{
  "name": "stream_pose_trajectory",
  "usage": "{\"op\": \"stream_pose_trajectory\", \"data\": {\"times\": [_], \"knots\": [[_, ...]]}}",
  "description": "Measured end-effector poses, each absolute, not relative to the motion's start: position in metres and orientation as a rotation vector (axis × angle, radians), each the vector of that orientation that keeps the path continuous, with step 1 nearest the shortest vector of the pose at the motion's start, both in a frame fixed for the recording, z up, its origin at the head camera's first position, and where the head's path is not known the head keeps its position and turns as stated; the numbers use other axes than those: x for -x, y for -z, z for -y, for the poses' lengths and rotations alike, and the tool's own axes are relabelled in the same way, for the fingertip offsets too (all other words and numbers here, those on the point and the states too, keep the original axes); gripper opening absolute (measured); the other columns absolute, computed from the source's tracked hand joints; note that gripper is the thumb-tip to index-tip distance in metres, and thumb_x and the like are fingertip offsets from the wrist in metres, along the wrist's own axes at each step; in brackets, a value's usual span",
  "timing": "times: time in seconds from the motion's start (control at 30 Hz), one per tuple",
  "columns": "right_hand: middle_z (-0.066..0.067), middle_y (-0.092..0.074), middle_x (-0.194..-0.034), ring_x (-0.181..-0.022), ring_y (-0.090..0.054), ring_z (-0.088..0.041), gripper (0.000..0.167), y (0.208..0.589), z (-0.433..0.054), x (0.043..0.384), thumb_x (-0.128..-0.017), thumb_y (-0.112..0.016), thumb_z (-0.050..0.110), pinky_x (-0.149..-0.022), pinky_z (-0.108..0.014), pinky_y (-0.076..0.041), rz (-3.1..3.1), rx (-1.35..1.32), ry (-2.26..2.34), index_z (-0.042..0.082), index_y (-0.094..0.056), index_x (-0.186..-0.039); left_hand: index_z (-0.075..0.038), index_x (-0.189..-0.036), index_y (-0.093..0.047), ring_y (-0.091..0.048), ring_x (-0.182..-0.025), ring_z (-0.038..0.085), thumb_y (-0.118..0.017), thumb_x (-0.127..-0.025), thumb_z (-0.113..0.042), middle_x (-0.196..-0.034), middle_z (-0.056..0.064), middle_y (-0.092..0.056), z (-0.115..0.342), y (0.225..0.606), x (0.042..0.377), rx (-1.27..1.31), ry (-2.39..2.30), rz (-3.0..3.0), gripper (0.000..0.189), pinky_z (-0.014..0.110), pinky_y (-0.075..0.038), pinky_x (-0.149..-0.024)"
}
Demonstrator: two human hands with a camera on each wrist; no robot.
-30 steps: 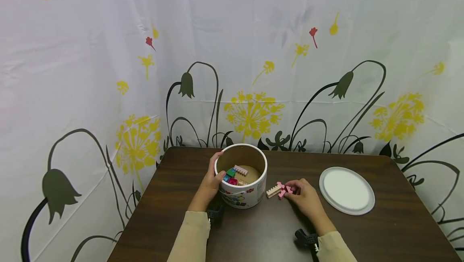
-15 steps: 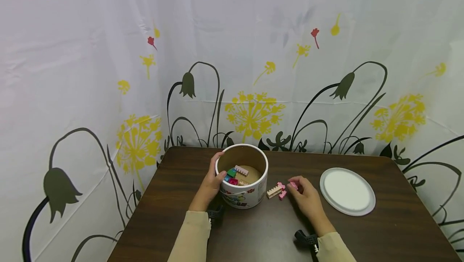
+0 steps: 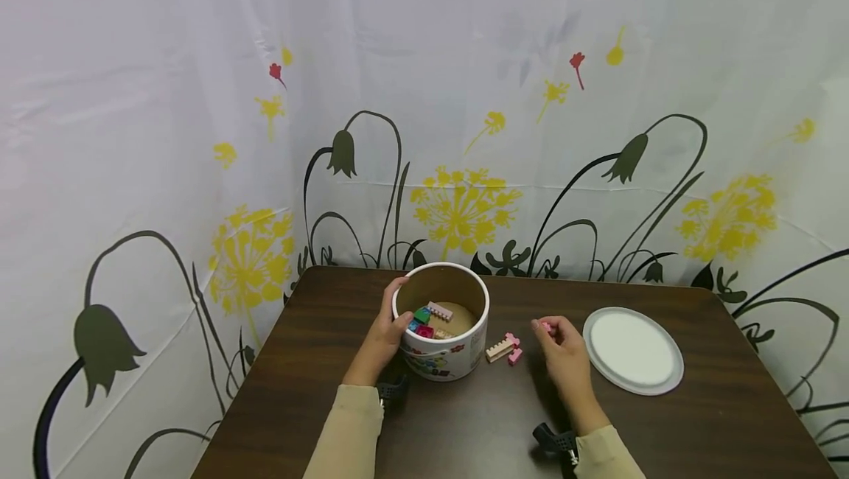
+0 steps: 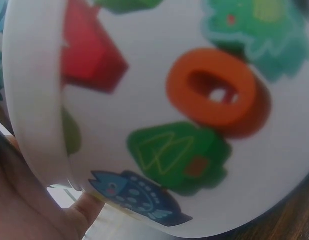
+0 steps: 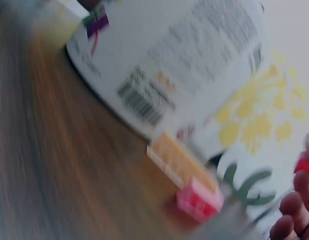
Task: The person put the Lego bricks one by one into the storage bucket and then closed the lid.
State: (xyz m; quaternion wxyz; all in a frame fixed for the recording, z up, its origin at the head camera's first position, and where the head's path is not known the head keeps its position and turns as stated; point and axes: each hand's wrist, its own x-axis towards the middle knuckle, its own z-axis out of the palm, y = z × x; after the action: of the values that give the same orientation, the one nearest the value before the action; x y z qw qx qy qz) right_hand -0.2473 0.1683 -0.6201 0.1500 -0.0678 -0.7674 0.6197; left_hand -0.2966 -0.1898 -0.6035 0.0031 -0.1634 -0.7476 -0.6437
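A white printed bucket (image 3: pixel 451 358) stands upright on the table. My left hand (image 3: pixel 385 333) grips its left side, with the thumb at the rim. Several toy building bricks (image 3: pixel 439 311) in mixed colours lie on its bottom. Between the thumb and fingers of my right hand (image 3: pixel 562 354) is a pink toy brick (image 3: pixel 546 327), mostly covered by the fingers. Just right of the bucket lie a beige brick (image 3: pixel 500 350) and two pink bricks (image 3: pixel 515 357). The right wrist view is blurred, but the beige brick (image 5: pixel 180 161) shows near the bucket's base.
A round white lid (image 3: pixel 634 350) lies flat at the right, beyond my right hand. The dark wooden table (image 3: pixel 458 435) ends at the back against a flower-printed curtain (image 3: pixel 424 96).
My right hand has picked a pink brick out of the small group and drawn it up and to the right. The left hand and the bucket stay in place.
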Motion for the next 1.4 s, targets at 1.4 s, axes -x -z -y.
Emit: {"op": "stream_pose_trajectory", "data": {"times": [1.4], "knots": [[0.007, -0.042, -0.067, -0.052, -0.029, -0.009, 0.035, 0.511, -0.015, 0.362, -0.112, -0.058, 0.034, -0.052, -0.024, -0.028, 2.576, -0.943, -2.261, 0.016, -0.052, -0.083, -0.033, -0.168, -0.023, -0.046, -0.146, 0.049, -0.058, -0.1, -0.049, -0.169, 0.022, -0.036, 0.192, 0.602, 0.296, 0.527, 1.992, 2.359, 0.078, 0.056, -0.042, -0.116]]}}
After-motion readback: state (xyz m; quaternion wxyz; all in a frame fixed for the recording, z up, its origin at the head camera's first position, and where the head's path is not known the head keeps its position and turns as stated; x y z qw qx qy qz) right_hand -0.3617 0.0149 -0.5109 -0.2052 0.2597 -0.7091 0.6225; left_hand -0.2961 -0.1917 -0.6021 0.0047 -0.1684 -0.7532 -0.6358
